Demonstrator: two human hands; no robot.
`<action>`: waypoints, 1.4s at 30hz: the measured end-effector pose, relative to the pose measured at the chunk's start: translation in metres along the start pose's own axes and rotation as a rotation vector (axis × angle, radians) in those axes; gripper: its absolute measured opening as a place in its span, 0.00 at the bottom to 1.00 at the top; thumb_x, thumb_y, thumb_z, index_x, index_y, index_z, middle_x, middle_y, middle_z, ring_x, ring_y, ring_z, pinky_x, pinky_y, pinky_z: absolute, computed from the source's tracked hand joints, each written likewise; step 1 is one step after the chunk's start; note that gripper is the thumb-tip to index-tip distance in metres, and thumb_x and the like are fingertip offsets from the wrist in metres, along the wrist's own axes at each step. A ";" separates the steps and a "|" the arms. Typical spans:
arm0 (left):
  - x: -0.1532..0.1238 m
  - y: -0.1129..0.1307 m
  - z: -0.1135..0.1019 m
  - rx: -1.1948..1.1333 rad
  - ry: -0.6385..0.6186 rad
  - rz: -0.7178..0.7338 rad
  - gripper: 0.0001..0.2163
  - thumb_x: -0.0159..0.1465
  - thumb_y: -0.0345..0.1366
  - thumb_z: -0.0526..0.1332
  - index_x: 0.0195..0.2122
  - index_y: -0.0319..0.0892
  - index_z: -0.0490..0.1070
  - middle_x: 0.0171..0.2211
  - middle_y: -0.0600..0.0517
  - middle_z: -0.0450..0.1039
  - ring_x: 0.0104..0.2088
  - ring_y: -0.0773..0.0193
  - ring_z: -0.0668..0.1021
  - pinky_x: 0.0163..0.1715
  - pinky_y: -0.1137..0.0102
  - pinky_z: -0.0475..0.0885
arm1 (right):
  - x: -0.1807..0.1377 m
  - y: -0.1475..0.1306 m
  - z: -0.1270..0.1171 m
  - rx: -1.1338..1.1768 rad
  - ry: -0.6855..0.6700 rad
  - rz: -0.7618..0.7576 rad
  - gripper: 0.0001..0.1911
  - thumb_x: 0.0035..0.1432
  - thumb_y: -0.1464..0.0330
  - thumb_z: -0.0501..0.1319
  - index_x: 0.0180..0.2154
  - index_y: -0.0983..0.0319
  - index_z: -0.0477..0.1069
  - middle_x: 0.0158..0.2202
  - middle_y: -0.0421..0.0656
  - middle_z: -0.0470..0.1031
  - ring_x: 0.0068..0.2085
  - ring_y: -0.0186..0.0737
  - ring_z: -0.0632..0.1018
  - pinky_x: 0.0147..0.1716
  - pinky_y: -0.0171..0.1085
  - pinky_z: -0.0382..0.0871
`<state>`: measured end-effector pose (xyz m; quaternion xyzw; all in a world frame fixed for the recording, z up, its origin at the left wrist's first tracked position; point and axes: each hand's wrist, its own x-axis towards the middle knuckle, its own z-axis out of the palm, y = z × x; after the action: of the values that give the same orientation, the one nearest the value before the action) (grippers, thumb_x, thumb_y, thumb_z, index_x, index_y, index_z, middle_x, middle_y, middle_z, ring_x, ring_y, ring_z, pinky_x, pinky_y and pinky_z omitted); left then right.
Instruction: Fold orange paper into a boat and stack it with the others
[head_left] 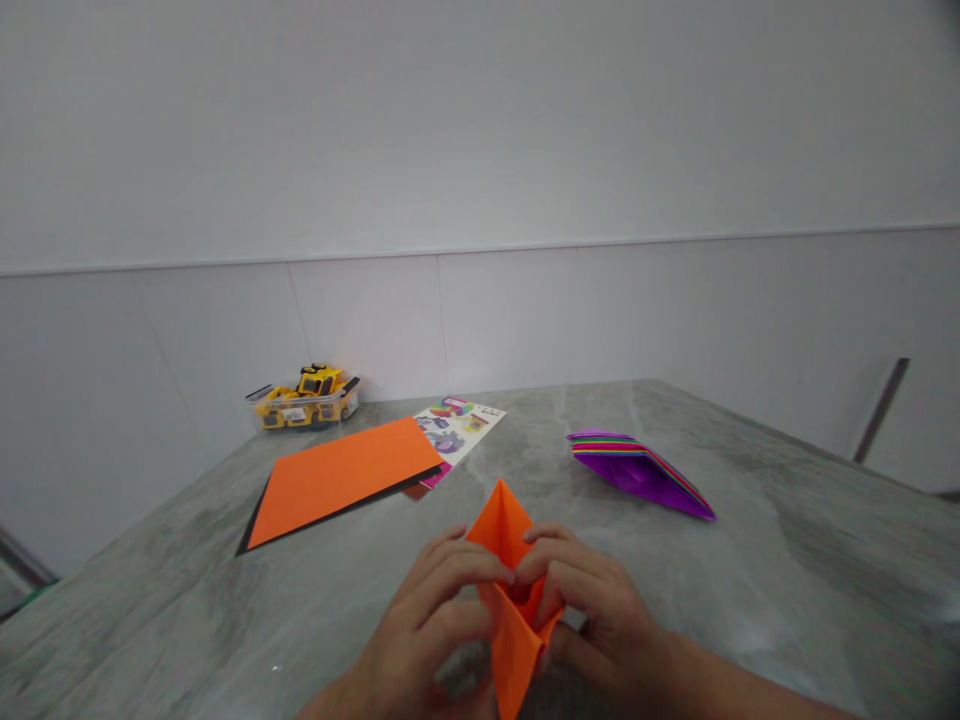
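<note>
A folded orange paper piece (508,560) is held just above the grey marble table (787,560), near its front edge. My left hand (427,630) pinches the paper's left side, thumb and fingers closed on the fold. My right hand (600,620) grips its right side, fingertips meeting those of the left hand at the middle crease. The paper's upper point sticks up past the fingers and its lower point hangs toward me.
A flat orange sheet (345,478) lies on dark sheets at the left. Behind it sit a printed instruction leaflet (461,425) and a clear box with a yellow toy vehicle (307,398). A stack of folded purple and striped paper (637,470) rests at the right.
</note>
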<state>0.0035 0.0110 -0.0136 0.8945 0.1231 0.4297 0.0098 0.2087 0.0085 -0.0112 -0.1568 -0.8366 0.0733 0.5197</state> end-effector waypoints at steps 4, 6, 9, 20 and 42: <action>0.000 0.003 0.004 0.140 -0.075 0.002 0.06 0.59 0.26 0.58 0.34 0.45 0.66 0.45 0.48 0.73 0.48 0.58 0.74 0.58 0.54 0.62 | -0.001 -0.003 0.000 -0.060 -0.029 -0.040 0.13 0.66 0.60 0.52 0.31 0.60 0.63 0.28 0.41 0.74 0.31 0.37 0.73 0.38 0.40 0.67; 0.000 0.003 0.006 0.188 -0.067 0.028 0.06 0.60 0.26 0.56 0.32 0.44 0.68 0.44 0.49 0.73 0.48 0.59 0.74 0.59 0.54 0.61 | -0.002 -0.005 0.002 -0.077 -0.044 -0.054 0.16 0.66 0.56 0.50 0.33 0.60 0.64 0.28 0.42 0.74 0.31 0.38 0.73 0.39 0.41 0.66; 0.001 0.004 0.008 0.251 -0.043 0.095 0.09 0.62 0.25 0.54 0.28 0.43 0.68 0.41 0.49 0.74 0.47 0.59 0.74 0.59 0.52 0.60 | -0.004 -0.007 0.006 -0.098 -0.044 -0.081 0.16 0.66 0.56 0.52 0.31 0.60 0.63 0.26 0.40 0.72 0.29 0.36 0.72 0.39 0.41 0.65; 0.000 0.005 0.004 0.277 -0.018 0.084 0.13 0.65 0.23 0.48 0.31 0.41 0.69 0.45 0.45 0.75 0.49 0.59 0.74 0.61 0.50 0.57 | 0.001 -0.011 0.004 -0.169 -0.046 -0.130 0.13 0.66 0.67 0.50 0.27 0.60 0.58 0.23 0.39 0.68 0.26 0.35 0.68 0.32 0.38 0.62; 0.010 0.004 -0.002 0.099 -0.190 0.103 0.20 0.67 0.24 0.47 0.60 0.33 0.57 0.53 0.44 0.73 0.59 0.64 0.68 0.65 0.61 0.48 | 0.002 -0.017 0.009 -0.096 -0.016 0.088 0.07 0.53 0.74 0.52 0.28 0.61 0.66 0.24 0.40 0.70 0.27 0.37 0.69 0.30 0.38 0.60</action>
<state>0.0087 0.0093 -0.0041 0.9357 0.0966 0.3362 -0.0450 0.1973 -0.0065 -0.0089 -0.2177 -0.8355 0.0571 0.5012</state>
